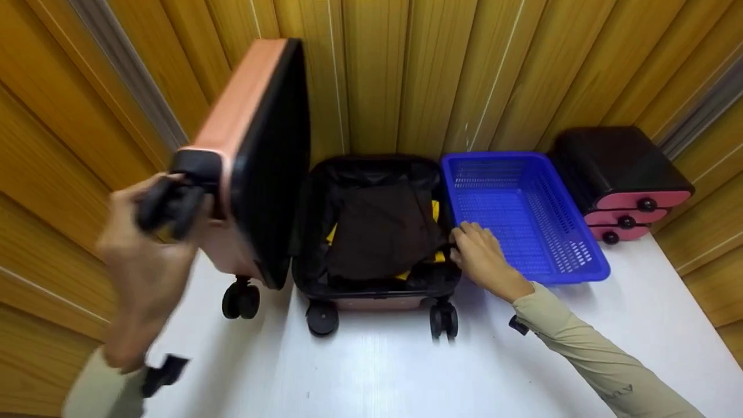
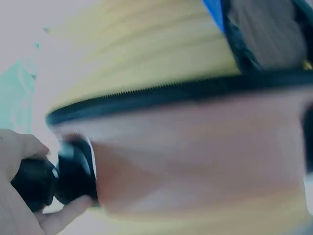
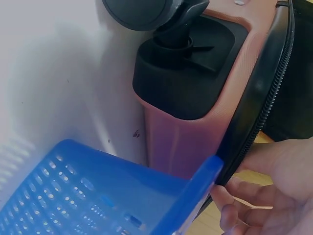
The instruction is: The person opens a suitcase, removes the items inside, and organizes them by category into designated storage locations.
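Observation:
A pink suitcase stands unfolded, its lid [image 1: 235, 98] raised on edge at the left and its base [image 1: 377, 303] flat on the white surface. My left hand [image 1: 145, 261] grips a black caster wheel [image 2: 73, 171] at the lid's near corner; the hand is blurred. Inside the base lies a folded dark brown cloth [image 1: 383, 232], with bits of yellow showing around it. My right hand [image 1: 482, 255] pinches the base's black zippered rim [image 3: 249, 112] on the right side, thumb inward and fingers outside, beside the blue basket.
A blue perforated basket [image 1: 586, 255] sits against the right side of the suitcase base. Right of it is a black box with pink drawers [image 1: 627, 162]. Wood-patterned panels [image 1: 377, 87] stand behind. Black casters [image 1: 323, 319] stick out at the suitcase's near side.

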### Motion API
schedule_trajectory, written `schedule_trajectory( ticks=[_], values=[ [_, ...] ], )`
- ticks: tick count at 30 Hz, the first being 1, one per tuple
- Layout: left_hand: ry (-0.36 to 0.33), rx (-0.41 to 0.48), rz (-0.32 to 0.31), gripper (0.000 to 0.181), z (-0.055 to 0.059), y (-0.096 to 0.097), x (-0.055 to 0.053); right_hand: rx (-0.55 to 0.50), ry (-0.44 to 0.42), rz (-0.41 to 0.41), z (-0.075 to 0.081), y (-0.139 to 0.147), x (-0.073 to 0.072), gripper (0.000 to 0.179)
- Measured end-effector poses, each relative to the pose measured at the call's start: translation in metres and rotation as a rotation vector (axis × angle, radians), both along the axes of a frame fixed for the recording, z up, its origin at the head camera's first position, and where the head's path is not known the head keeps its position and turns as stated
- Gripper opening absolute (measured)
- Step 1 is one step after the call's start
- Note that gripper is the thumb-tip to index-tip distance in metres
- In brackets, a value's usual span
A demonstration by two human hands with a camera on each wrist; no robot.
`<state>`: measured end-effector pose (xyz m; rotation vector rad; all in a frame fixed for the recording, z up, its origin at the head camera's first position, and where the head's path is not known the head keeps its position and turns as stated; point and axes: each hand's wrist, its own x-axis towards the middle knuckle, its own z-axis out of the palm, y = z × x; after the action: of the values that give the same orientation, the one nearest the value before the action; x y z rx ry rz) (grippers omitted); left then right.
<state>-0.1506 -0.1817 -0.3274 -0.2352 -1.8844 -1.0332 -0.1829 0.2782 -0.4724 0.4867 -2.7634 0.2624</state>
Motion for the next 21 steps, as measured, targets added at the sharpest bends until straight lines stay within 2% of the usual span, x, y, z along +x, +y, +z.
schedule_trajectory(
  ticks=[2, 6, 9, 11, 13, 16, 18, 21],
  values=[
    [-0.077, -0.007, 0.097, 0.046, -0.004, -0.025, -0.001, 0.006, 0.011, 0.009, 0.000, 0.000, -0.001, 0.015],
    [-0.231, -0.003, 0.272, 0.047, -0.020, -0.072, -0.012, 0.009, 0.032, 0.001, 0.000, 0.003, -0.001, 0.015],
    [-0.337, -0.002, 0.355, 0.046, -0.035, -0.104, -0.016, 0.005, 0.022, 0.012, 0.000, 0.003, -0.002, 0.017],
    [-0.434, -0.044, 0.389, 0.047, -0.045, -0.124, -0.013, 0.004, 0.010, 0.029, 0.000, 0.002, -0.002, 0.018],
    [-0.521, -0.097, 0.398, 0.047, -0.057, -0.138, -0.011, 0.008, 0.000, 0.040, -0.001, 0.003, -0.001, 0.018],
    [-0.688, -0.183, 0.385, 0.047, -0.075, -0.156, -0.008, 0.016, -0.014, 0.039, 0.000, 0.003, 0.000, 0.017],
    [-0.807, -0.211, 0.345, 0.049, -0.088, -0.168, -0.008, 0.011, -0.026, 0.024, 0.002, 0.003, 0.000, 0.015],
    [-1.022, -0.227, 0.245, 0.063, -0.110, -0.187, -0.011, -0.001, -0.056, 0.001, 0.004, 0.002, -0.002, 0.010]
  ],
)
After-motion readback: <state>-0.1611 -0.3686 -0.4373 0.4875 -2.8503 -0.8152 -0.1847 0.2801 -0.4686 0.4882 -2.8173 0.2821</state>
